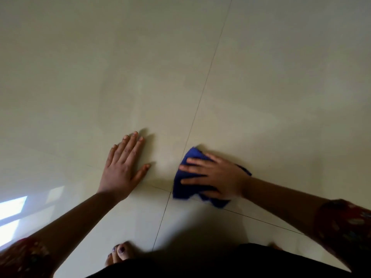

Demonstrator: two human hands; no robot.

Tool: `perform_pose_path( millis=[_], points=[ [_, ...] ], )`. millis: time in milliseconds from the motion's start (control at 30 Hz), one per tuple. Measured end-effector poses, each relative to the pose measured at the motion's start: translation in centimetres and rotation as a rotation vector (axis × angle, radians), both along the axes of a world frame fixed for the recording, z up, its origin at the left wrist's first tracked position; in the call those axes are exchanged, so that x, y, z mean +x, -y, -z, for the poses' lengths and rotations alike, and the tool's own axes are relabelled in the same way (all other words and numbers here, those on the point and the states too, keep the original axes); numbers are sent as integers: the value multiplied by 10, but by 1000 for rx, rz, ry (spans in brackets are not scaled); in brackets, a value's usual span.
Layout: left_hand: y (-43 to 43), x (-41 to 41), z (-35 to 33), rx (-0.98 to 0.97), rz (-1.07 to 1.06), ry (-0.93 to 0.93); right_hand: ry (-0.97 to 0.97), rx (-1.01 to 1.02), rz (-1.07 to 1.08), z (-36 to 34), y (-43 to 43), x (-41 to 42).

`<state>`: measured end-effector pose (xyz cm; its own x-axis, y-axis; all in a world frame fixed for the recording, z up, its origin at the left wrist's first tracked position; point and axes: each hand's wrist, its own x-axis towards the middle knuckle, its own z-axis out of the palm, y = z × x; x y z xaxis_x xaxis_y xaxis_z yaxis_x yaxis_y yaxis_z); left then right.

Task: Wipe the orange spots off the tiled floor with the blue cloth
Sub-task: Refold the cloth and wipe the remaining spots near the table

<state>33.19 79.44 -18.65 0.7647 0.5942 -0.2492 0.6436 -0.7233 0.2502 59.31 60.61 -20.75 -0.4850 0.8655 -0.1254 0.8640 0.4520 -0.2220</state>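
The light is dim and flat, with a greenish-grey cast over the glossy tiled floor [261,77]. The one bright spot is a bluish-white window reflection [12,207] at the lower left edge, blown out to glare. Soft shadows [149,132] fall up and to the right of the left hand [122,167], so the light comes from the lower left. A broad dark shadow [200,237] pools at the bottom centre. The right hand [218,175] and the blue cloth [180,187] are smeared by motion blur, the cloth's lower edge most of all. The left hand is sharper. The patterned sleeves [345,227] in the bottom corners are soft and stretched by the wide lens, and the corners darken.
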Motion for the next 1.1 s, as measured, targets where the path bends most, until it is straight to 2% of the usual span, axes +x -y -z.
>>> perform_pose_path(
  millis=[67,200,300,367,467,533,633,667,733,833,933,1000,1100],
  points=[
    [-6,-7,2,-24,-92,5,-8,45,200,0,-19,28],
    [-6,-10,0,-24,-114,36,8,113,826,-5,-107,72],
    [-5,-5,1,-76,-173,118,11,80,1081,-10,-186,60],
    [-10,-1,0,-106,-298,212,12,48,1036,-13,-226,33],
    [-23,2,-2,-130,-493,415,4,35,691,-12,-236,-27],
    [-27,-4,-1,-128,-564,510,-27,40,391,-7,-193,-63],
    [-17,-12,4,-116,-514,479,-90,20,-20,0,-89,-71],
    [-11,-14,6,-109,-473,448,-91,10,-95,2,-63,-57],
    [2,-14,6,-107,-393,379,-65,5,-41,4,-41,-14],
    [16,-7,0,-131,-280,289,-11,38,388,-3,-60,47],
    [20,12,-10,-177,-147,184,-13,93,726,-14,-85,62],
    [17,30,-16,-193,-53,125,-30,135,695,-10,-75,43],
    [9,63,-16,-184,34,93,-25,109,269,2,-7,20]
  ],
)
